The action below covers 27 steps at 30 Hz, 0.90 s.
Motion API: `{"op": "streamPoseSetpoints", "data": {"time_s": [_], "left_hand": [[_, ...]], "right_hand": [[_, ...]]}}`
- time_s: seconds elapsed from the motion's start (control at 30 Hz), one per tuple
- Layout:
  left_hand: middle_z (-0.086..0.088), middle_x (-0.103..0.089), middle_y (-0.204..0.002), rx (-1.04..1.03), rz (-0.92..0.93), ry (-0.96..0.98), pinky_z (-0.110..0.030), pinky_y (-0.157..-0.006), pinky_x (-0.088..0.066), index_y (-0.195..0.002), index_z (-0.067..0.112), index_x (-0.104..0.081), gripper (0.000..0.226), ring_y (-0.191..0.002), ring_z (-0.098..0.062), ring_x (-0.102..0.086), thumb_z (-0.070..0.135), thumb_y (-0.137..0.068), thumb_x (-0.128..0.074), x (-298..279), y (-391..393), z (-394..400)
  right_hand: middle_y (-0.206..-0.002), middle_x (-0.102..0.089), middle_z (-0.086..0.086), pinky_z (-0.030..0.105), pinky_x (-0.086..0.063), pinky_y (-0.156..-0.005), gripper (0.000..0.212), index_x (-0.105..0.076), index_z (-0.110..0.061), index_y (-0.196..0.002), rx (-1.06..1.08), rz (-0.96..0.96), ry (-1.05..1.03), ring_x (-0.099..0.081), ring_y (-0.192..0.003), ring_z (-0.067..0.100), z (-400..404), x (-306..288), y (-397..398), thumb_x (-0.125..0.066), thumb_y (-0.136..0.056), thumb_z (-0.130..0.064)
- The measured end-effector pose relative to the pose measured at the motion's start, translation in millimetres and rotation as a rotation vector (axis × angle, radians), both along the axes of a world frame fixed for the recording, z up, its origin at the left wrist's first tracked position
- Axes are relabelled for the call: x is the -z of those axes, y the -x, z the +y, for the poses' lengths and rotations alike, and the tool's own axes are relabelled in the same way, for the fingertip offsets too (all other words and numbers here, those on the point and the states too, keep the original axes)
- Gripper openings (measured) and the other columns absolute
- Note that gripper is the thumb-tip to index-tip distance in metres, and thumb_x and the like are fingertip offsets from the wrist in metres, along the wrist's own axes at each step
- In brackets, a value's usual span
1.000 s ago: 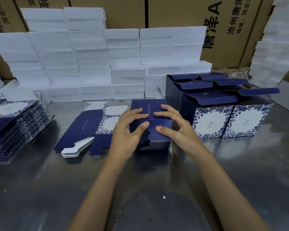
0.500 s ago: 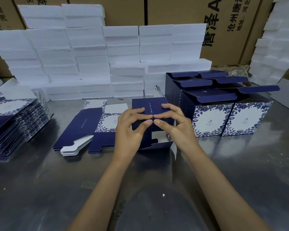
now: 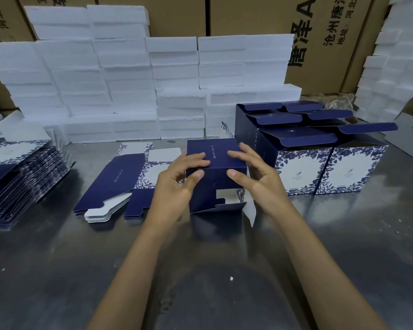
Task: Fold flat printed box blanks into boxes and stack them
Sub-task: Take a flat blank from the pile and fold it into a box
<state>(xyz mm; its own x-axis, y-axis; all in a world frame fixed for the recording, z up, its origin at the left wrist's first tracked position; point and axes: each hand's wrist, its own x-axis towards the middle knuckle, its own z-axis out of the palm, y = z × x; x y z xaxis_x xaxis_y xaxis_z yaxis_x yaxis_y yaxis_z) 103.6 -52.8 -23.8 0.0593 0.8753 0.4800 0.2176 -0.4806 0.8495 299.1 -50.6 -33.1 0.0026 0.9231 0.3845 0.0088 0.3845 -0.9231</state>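
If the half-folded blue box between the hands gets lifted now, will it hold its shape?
Probably not rigidly. The half-folded box looks like thin card with bottom flaps still loose, so it may flex or skew. It likely weighs little, and the left hand and right hand hold it only by the fingertips.

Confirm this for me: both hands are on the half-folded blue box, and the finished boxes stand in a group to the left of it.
One thing is wrong: the side. The head view shows the finished boxes grouped to the right of the half-folded blue box; on its left lie flat blanks. The left hand and right hand are indeed both on that box.
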Motion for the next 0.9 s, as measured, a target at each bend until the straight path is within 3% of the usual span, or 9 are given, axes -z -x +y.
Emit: {"op": "streamPoseSetpoints", "data": {"time_s": [0.13, 0.27, 0.37, 0.43, 0.53, 0.6, 0.7, 0.8, 0.9], "left_hand": [[0.016, -0.067, -0.122, -0.049, 0.035, -0.048, -0.033, -0.108, -0.042, -0.101, 0.023, -0.066, 0.025, -0.134, 0.002, -0.044, 0.0, -0.098, -0.055, 2, -5, -3], [0.004, -0.059, -0.127, -0.127, 0.336, -0.315, -0.033, -0.113, -0.035, -0.096, 0.013, -0.061, 0.026, -0.14, -0.012, -0.039, -0.009, -0.092, -0.049, 11, -12, -4], [0.007, -0.046, -0.138, -0.104, 0.483, -0.318, -0.04, -0.113, -0.032, -0.1, 0.021, -0.06, 0.02, -0.142, -0.013, -0.033, 0.019, -0.081, -0.068, 15, -11, -4], [0.009, -0.04, -0.14, -0.091, 0.554, -0.319, -0.035, -0.112, -0.029, -0.104, 0.024, -0.056, 0.037, -0.14, -0.013, -0.031, 0.037, -0.074, -0.074, 17, -10, -3], [0.007, -0.039, -0.14, -0.156, 0.602, -0.364, -0.039, -0.11, -0.033, -0.106, 0.023, -0.055, 0.037, -0.138, -0.016, -0.033, 0.027, -0.078, -0.078, 19, -11, 0], [0.005, -0.041, -0.14, -0.195, 0.603, -0.38, -0.044, -0.108, -0.037, -0.105, 0.021, -0.055, 0.033, -0.137, -0.017, -0.034, 0.018, -0.08, -0.077, 20, -11, 1], [0.005, -0.038, -0.142, -0.149, 0.621, -0.369, -0.039, -0.111, -0.032, -0.107, 0.021, -0.053, 0.047, -0.14, -0.018, -0.031, 0.034, -0.072, -0.081, 20, -9, 2], [0.004, -0.036, -0.145, -0.103, 0.664, -0.348, -0.037, -0.113, -0.029, -0.112, 0.022, -0.052, 0.064, -0.142, -0.018, -0.027, 0.05, -0.064, -0.082, 19, -6, 3], [0.003, -0.037, -0.145, -0.127, 0.673, -0.356, -0.039, -0.114, -0.03, -0.112, 0.021, -0.054, 0.062, -0.142, -0.02, -0.027, 0.046, -0.066, -0.086, 20, -8, 5]], "right_hand": [[-0.153, -0.045, -0.013, 0.027, -0.05, -0.101, 0.03, -0.078, -0.037, -0.099, 0.049, 0.028, 0.023, -0.046, -0.139, 0.005, 3, 2, 1, -0.078, -0.086, -0.01], [-0.149, -0.049, -0.017, 0.021, -0.043, -0.106, 0.031, -0.076, -0.044, -0.108, 0.016, -0.009, 0.068, -0.043, -0.138, -0.006, -1, -1, -1, -0.077, -0.089, -0.021], [-0.141, -0.059, -0.017, 0.026, -0.043, -0.108, 0.028, -0.069, -0.043, -0.124, -0.03, 0.069, 0.13, -0.051, -0.133, -0.001, 0, -4, -1, -0.064, -0.098, -0.035], [-0.14, -0.062, -0.009, 0.032, -0.047, -0.105, 0.033, -0.062, -0.035, -0.134, -0.03, 0.175, 0.2, -0.057, -0.13, 0.009, 6, -3, -4, -0.05, -0.105, -0.025], [-0.148, -0.056, -0.002, 0.04, -0.048, -0.108, 0.061, -0.048, -0.029, -0.147, -0.095, 0.126, 0.324, -0.057, -0.131, 0.018, 8, 3, -14, -0.043, -0.095, 0.001], [-0.145, -0.058, -0.006, 0.028, -0.056, -0.089, 0.073, -0.043, -0.031, -0.151, -0.225, 0.029, 0.366, -0.065, -0.116, 0.011, 5, 8, -18, -0.048, -0.085, -0.001], [-0.143, -0.06, -0.004, 0.014, -0.051, -0.064, 0.084, -0.043, -0.032, -0.151, -0.313, -0.033, 0.365, -0.069, -0.088, 0.002, 4, 10, -24, -0.058, -0.073, -0.007], [-0.142, -0.06, 0.001, 0.011, -0.049, -0.06, 0.089, -0.044, -0.03, -0.151, -0.339, -0.029, 0.339, -0.066, -0.075, -0.003, 5, 10, -27, -0.064, -0.066, -0.012], [-0.144, -0.059, 0.0, 0.013, -0.051, -0.067, 0.084, -0.043, -0.031, -0.151, -0.362, -0.016, 0.329, -0.068, -0.082, -0.002, 4, 11, -27, -0.056, -0.072, -0.006]]}}
